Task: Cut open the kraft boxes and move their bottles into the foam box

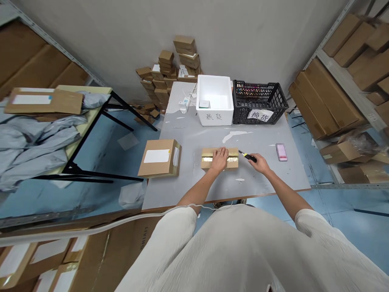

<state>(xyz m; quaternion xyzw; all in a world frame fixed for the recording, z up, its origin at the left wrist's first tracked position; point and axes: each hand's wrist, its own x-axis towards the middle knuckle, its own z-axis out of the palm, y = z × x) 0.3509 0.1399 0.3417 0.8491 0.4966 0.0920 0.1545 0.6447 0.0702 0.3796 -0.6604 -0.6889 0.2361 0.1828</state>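
Note:
A small brown cardboard box (233,164) with shiny tape along its middle lies on the grey table (188,182). My left hand (219,158) rests on top of this box, its fingers spread over the tape and touching the cardboard. To the right of the box, my right hand (260,163) is closed round a black and yellow box cutter (249,157). The cutter's tip points left at the box's right end, a little apart from it.
A larger box (158,158) sits at the table's left edge. Behind are a white foam bin (215,117) and a black crate (258,103). A phone (281,152) lies at the right. A white cable (133,219) crosses at lower left.

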